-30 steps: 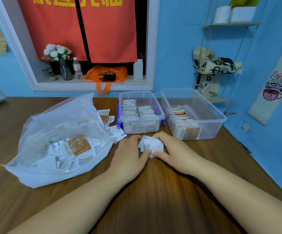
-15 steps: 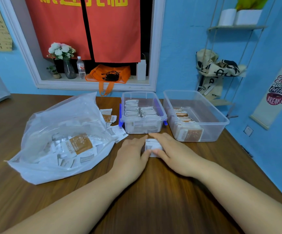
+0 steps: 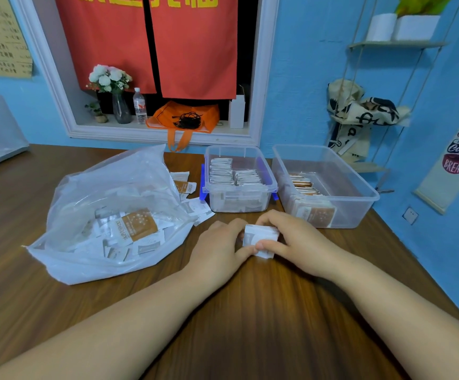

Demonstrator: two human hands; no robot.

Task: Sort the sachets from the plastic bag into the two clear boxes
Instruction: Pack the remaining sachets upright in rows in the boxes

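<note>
A small stack of white sachets (image 3: 261, 237) stands on the wooden table (image 3: 250, 311), squeezed between both hands. My left hand (image 3: 218, 249) presses its left side with curled fingers. My right hand (image 3: 294, 239) grips it from the right, thumb in front and fingers over the top. Just behind, the left clear box (image 3: 271, 185) holds rows of white sachets. The right clear box (image 3: 360, 204) holds brown sachets at its near-left end. The plastic bag (image 3: 113, 215) lies at the left with mixed white and brown sachets inside.
A few loose sachets (image 3: 192, 198) lie between the bag's mouth and the left box. The blue wall runs along the table's right edge. Behind the table a window ledge carries a vase, a bottle and an orange bag (image 3: 184, 116).
The loose handful of white sachets has been squared into a tighter stack between my hands. The view has shifted a little; the hands stay in front of the boxes.
</note>
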